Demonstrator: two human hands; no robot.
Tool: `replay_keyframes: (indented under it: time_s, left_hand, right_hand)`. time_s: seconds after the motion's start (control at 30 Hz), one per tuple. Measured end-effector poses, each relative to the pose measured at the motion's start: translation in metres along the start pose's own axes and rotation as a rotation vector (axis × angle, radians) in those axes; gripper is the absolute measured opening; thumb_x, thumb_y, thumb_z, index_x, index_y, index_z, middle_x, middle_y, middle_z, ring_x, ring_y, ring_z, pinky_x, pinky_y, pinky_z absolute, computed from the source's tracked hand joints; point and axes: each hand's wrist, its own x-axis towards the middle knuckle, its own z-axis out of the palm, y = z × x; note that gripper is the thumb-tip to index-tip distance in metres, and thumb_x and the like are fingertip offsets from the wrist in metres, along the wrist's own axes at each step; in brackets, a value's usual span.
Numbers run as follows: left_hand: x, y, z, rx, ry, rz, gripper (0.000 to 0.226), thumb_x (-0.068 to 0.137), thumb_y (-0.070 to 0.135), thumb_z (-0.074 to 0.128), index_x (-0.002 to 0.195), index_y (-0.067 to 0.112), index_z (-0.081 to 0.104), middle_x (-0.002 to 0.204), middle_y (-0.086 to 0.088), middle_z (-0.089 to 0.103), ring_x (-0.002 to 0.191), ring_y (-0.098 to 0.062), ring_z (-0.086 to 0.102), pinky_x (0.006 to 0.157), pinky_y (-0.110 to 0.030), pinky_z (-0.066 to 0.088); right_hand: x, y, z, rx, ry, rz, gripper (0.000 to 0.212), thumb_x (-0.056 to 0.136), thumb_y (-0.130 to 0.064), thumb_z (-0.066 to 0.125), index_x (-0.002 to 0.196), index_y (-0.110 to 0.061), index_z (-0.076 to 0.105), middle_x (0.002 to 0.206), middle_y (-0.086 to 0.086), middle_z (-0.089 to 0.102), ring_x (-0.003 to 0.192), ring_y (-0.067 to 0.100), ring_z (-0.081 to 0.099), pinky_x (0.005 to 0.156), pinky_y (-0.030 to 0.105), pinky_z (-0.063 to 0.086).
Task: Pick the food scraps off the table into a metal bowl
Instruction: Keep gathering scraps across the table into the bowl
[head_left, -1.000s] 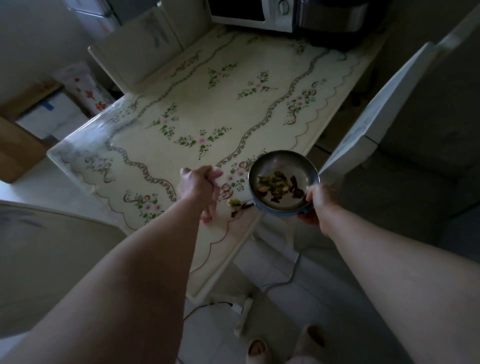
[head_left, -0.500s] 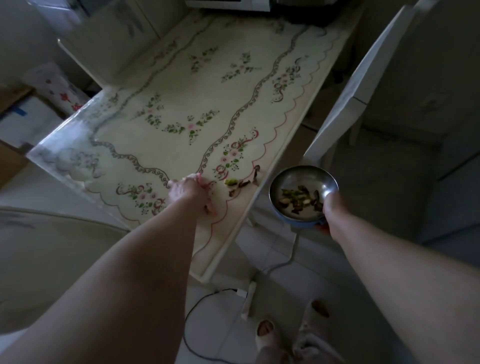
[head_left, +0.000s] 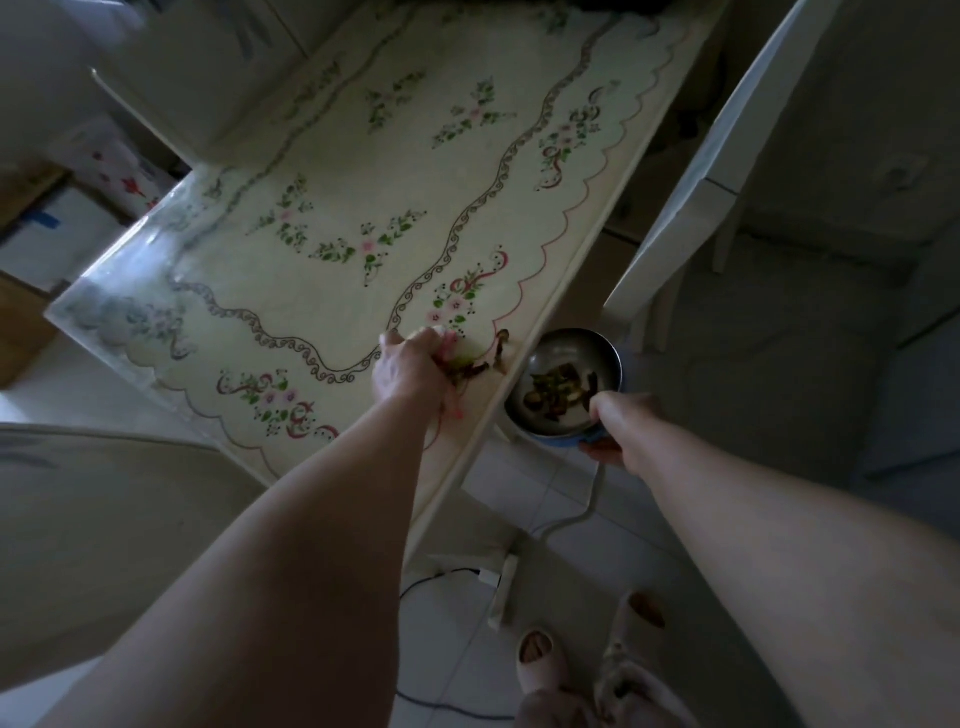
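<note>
Your left hand (head_left: 410, 366) lies curled on the table (head_left: 332, 291) near its right edge, fingers against a few dark scraps (head_left: 480, 364) that trail toward the rim. Your right hand (head_left: 621, 426) grips the near rim of the bowl (head_left: 563, 387), held just off the table edge and below it, over the tiled floor. The bowl already holds green and brown scraps. A white chair (head_left: 696, 171) stands beyond the bowl, and your slippers (head_left: 540, 657) show at the bottom
</note>
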Motion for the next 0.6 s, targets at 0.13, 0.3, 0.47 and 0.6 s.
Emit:
replay_keyframes:
  time_s: [0.13,0.3,0.47,0.6]
  left_hand:
    - [-0.005,0.018,0.011,0.061,-0.031,0.120,0.035,0.089,0.022,0.063,0.122,0.029,0.059,0.114,0.004,0.054,0.078,-0.008,0.048,0.060,-0.019,0.040]
    - [-0.023,0.035,0.022,0.152,0.005,0.256,0.031,0.089,0.050,0.056,0.097,0.020,0.056,0.079,0.006,0.060,0.060,-0.011,0.054,0.042,-0.021,0.036]
    - [-0.039,0.053,0.033,0.048,-0.255,0.436,0.028,0.091,0.022,0.056,0.115,0.031,0.066,0.099,-0.003,0.056,0.082,-0.029,0.062,0.064,-0.033,0.053]
    - [-0.039,0.061,0.023,-0.305,-0.238,0.269,0.033,0.097,0.016,0.047,0.126,0.012,0.061,0.109,-0.019,0.060,0.082,-0.026,0.066,0.075,-0.041,0.058]
  right_hand:
    - [0.007,-0.001,-0.002,0.017,-0.013,0.005,0.049,0.082,-0.006,0.057,0.129,-0.007,0.045,0.123,0.020,0.055,0.098,0.036,0.065,0.034,0.025,0.048]
    - [0.015,0.000,-0.002,0.025,-0.015,0.014,0.049,0.078,-0.011,0.059,0.126,-0.006,0.050,0.120,0.021,0.059,0.095,0.038,0.066,0.036,0.027,0.049]
    - [0.013,0.002,-0.003,0.021,-0.024,0.014,0.045,0.079,-0.010,0.055,0.124,-0.004,0.050,0.114,0.022,0.062,0.080,0.035,0.066,0.035,0.026,0.047]
    - [0.010,0.010,-0.011,0.012,-0.012,0.025,0.038,0.084,-0.010,0.052,0.121,-0.004,0.055,0.104,0.021,0.063,0.063,0.028,0.060,0.033,0.024,0.046]
